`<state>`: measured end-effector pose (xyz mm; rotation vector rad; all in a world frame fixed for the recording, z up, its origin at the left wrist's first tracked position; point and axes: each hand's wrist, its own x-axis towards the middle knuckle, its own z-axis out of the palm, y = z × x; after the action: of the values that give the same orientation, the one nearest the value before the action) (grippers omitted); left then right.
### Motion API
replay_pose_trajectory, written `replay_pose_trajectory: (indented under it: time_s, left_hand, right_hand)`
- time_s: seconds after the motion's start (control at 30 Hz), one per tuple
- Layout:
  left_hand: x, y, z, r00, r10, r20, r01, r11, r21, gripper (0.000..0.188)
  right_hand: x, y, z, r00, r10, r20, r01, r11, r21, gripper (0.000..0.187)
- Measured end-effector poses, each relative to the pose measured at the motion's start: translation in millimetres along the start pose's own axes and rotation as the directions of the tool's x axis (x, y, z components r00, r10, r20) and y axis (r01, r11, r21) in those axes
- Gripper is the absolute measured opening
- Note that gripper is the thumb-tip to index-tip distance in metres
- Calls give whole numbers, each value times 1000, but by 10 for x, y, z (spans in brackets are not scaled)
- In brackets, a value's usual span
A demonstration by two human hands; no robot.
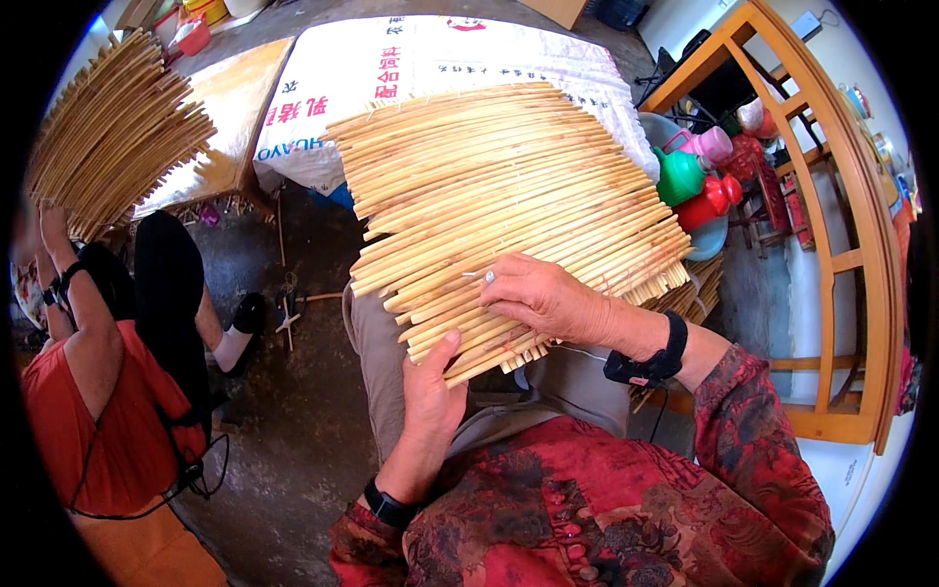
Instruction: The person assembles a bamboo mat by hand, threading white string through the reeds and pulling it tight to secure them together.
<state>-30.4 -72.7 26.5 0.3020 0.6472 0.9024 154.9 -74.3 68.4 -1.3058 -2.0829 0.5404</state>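
A mat of pale yellow reed stalks (489, 186), laid side by side and bound with thread, slopes from the covered table down over my lap. At its near left corner my left hand (430, 391) grips the edge, the thumb on top and the other fingers hidden underneath. My right hand (548, 298) rests low on the mat with fingers pinched together. A short bit of white string (470, 274) sticks out at those fingertips, and a ring shows on one finger. More white string trails below the right wrist.
A table under a white printed woven sack (440, 59) stands ahead. At left, a seated person in orange (98, 401) holds another reed mat (117, 132). To the right are a green jug (680, 176), a red thermos (706, 203) and a wooden frame (822, 196). Scissors (288, 315) lie on the floor.
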Motion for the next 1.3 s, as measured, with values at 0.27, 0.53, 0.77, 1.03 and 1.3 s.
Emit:
replay_pose_trajectory:
  time_s: [0.27, 0.53, 0.77, 1.03, 1.3]
  left_hand:
    - [-6, 21, 19, 1000, 0, 27, -1, 999, 32, 42]
    - [3, 21, -3, 1000, -17, 24, 14, 996, 93, 45]
    - [6, 116, 51, 995, -94, 27, 91, 990, 109, 44]
    - [68, 95, -52, 990, -112, 81, 108, 993, 47, 43]
    - [80, 87, -61, 981, -130, 142, 132, 991, -3, 45]
  right_hand:
    - [-228, -186, -217, 979, 196, -61, -192, 980, 57, 12]
    - [-569, -389, -48, 993, 77, -84, -69, 993, 99, 16]
    - [-356, -317, -14, 993, 0, -116, -42, 933, -357, 29]
    - [-247, -287, 14, 998, 58, 40, -38, 921, -388, 42]
    - [-272, -235, 60, 1000, -6, 1, 6, 917, -398, 44]
